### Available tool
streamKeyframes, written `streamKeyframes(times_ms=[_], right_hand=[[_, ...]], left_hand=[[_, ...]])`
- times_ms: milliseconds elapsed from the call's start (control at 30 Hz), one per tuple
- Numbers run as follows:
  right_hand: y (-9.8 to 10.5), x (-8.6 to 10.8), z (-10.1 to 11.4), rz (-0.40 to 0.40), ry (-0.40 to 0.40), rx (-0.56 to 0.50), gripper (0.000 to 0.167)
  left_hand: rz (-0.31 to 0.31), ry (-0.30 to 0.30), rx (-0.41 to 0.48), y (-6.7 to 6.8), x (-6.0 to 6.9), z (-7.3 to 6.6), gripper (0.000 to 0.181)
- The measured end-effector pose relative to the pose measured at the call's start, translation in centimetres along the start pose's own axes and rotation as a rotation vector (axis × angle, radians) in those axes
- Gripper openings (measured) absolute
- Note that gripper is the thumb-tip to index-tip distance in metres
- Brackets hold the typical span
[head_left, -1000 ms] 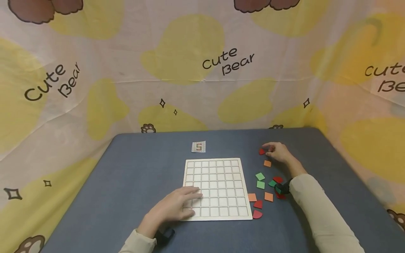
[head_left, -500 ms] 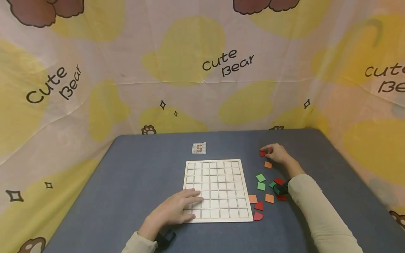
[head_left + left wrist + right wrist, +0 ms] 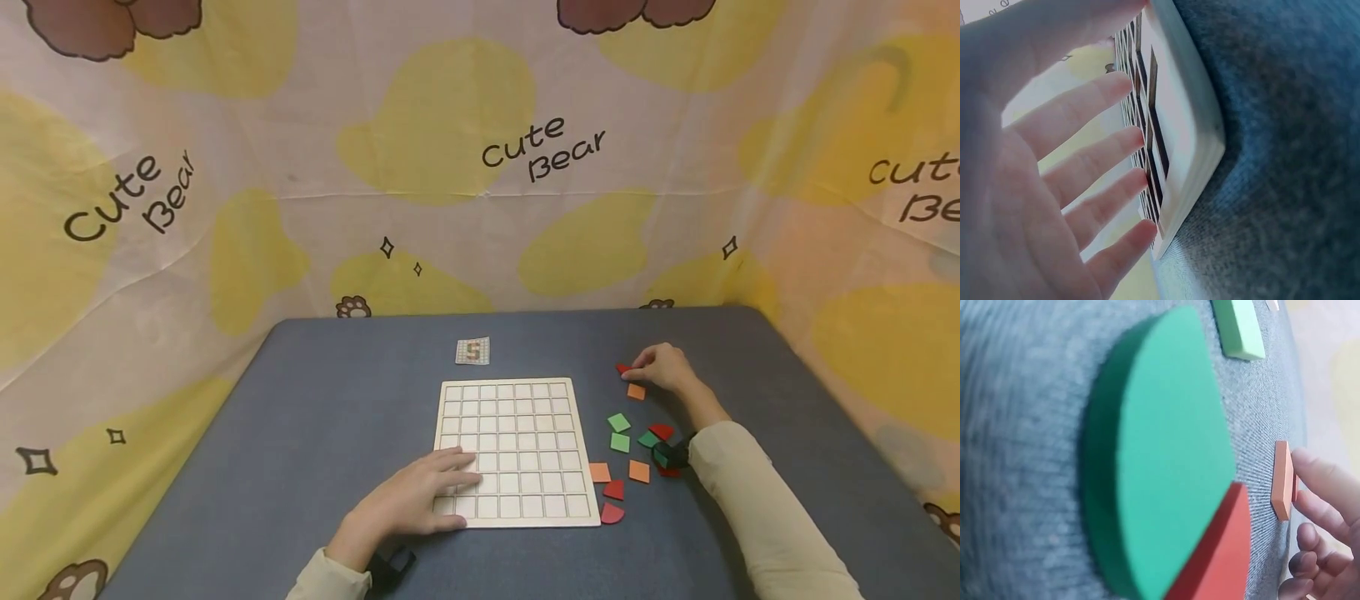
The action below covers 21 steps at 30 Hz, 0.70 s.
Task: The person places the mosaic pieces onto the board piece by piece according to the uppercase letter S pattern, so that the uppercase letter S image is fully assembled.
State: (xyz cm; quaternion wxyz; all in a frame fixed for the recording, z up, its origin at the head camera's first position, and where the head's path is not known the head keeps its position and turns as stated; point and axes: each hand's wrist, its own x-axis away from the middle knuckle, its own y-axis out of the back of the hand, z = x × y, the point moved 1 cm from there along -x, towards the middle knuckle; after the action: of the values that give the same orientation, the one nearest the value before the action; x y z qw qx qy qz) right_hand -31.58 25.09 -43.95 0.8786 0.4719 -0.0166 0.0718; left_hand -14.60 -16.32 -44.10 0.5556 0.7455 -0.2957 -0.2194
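In the head view my left hand (image 3: 412,498) lies spread on the near left corner of the white grid board (image 3: 527,440); its fingers stretch over the squares. The left wrist view shows that hand (image 3: 1029,181) with straight fingertips at the board (image 3: 1179,119). Beyond the board's far right corner, my right hand (image 3: 665,369) pinches a red piece (image 3: 622,367) between thumb and index finger. In the right wrist view a sliver of red shows between the fingertips of the right hand (image 3: 1332,494), behind an orange square (image 3: 1282,480).
A small patterned card (image 3: 472,351) lies behind the board. Right of the board are light green squares (image 3: 620,442), orange squares (image 3: 639,472), and red curved pieces (image 3: 612,512). Dark green (image 3: 648,438) and red pieces (image 3: 662,432) lie near the right wrist.
My right hand has drawn slightly nearer with the red piece, and its thumb and index finger have closed on it. My left hand stays on the board, its thumb slightly shifted.
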Motion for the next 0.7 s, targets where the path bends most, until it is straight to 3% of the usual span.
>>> streamKeyframes(times_ms=[200, 400, 700], right_hand=[[-0.21, -0.14, -0.46, 0.005, 0.033, -0.039, 0.038], [-0.39, -0.35, -0.92, 0.016, 0.073, -0.037, 0.032], [-0.43, -0.08, -0.37, 0.010, 0.057, -0.076, 0.033]], left_hand=[[-0.003, -0.010, -0.016, 0.00, -0.02, 0.06, 0.053], [-0.024, -0.017, -0.040, 0.01, 0.10, 0.05, 0.053], [-0.020, -0.014, -0.016, 0.21, 0.17, -0.02, 0.052]])
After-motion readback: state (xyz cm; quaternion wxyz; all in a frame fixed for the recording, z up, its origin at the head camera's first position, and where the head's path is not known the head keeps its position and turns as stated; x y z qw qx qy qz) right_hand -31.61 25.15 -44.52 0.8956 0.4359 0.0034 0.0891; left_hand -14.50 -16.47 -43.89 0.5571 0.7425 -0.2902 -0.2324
